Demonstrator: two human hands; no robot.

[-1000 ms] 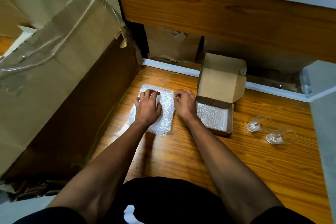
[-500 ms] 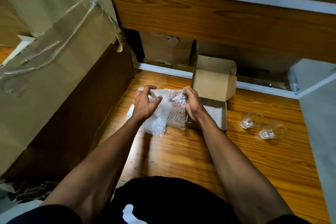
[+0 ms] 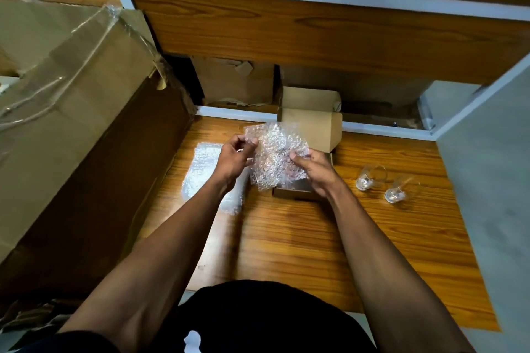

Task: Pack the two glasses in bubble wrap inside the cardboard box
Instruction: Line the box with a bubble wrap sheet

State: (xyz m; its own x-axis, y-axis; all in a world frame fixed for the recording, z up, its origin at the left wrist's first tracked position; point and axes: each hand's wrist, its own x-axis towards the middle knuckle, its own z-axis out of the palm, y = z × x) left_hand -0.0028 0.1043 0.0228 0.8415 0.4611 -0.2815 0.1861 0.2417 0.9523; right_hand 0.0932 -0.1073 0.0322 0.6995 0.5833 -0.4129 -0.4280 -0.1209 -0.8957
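Left hand: left hand [image 3: 233,158] pinches the upper left edge of a crumpled clear bubble wrap sheet [image 3: 276,156] between thumb and curled fingers.
Right hand: right hand [image 3: 315,170] grips the sheet's lower right side, thumb on top, fingers underneath.
Held sheet: lifted off the floor, hanging over the near left part of the small brown cardboard box [image 3: 311,129].
Box: open on the wooden floor [image 3: 301,238], lid flap standing up at the back; its inside is mostly hidden by the sheet.
Second sheet: a flat clear bubble wrap piece [image 3: 206,172] lies on the floor left of the box, under the left wrist.
Glasses: two small clear drinking glasses [image 3: 384,185] seem to lie on their sides, near each other, right of the box.
Surroundings: a large brown taped carton [image 3: 71,123] stands at the left.
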